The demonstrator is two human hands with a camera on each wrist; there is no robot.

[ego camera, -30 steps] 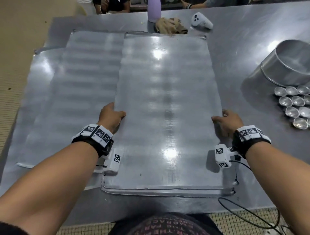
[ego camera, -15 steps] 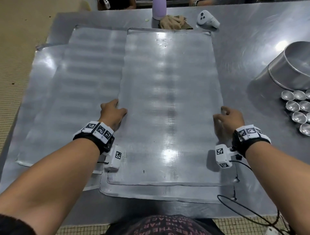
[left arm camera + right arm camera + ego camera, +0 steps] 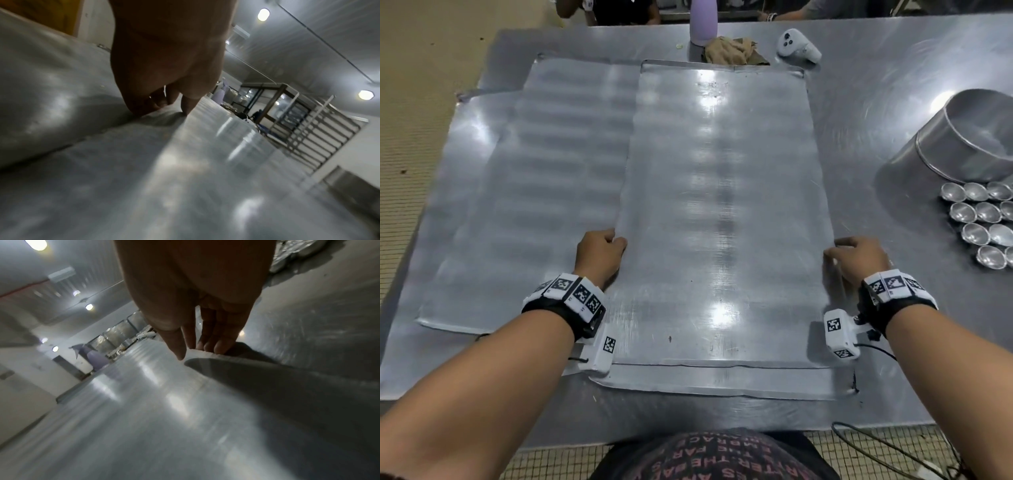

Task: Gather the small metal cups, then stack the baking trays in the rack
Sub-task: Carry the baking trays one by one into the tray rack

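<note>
A large flat baking tray (image 3: 722, 212) lies in front of me on top of another tray (image 3: 722, 382), whose near strip shows below it. My left hand (image 3: 601, 251) grips the top tray's left edge, thumb on top and fingers curled at the rim (image 3: 162, 104). My right hand (image 3: 854, 257) grips the right edge the same way, thumb (image 3: 176, 344) on the surface. A further tray (image 3: 534, 205) lies to the left. Several small metal cups (image 3: 986, 219) sit clustered at the right. A rack (image 3: 320, 129) shows in the left wrist view.
A big round metal pan (image 3: 969, 137) stands at the right beside the cups. At the table's far edge are a purple bottle (image 3: 702, 20), a crumpled cloth (image 3: 732, 51) and a white controller (image 3: 798, 48). A black cable (image 3: 887, 445) hangs off the near right corner.
The top tray has slid away from me, uncovering a strip of the tray under it. Both hands stayed on its side edges and moved with it.
</note>
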